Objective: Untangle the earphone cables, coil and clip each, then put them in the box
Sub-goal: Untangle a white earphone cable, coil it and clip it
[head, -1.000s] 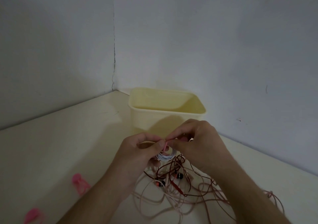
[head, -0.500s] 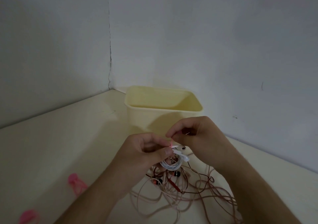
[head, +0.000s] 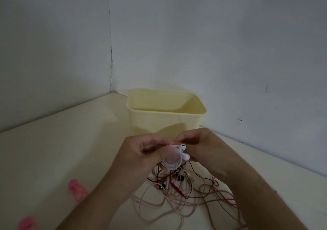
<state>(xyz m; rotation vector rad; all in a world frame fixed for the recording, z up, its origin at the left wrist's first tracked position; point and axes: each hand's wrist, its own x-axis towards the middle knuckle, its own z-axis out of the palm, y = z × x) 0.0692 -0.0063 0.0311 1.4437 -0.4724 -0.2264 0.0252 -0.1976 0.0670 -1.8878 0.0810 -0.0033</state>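
Dim grey walls (head: 230,44), cracked corner seam (head: 110,53), cream tabletop (head: 53,150)

White earphone coil (head: 172,164) right between the hands, pale yellow box (head: 159,122) just past them, pinkish and dark red cables (head: 185,199) tangled below, two bright pink clips (head: 77,189) off to the left hand's side.

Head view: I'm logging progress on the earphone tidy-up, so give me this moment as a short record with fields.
held item: coiled white earphone cable, both buds showing
left hand: grips the coil
right hand: pinches at the coil's top
box: pale yellow plastic box behind the hands
on table: tangle of pinkish and dark red cables; two pink clips
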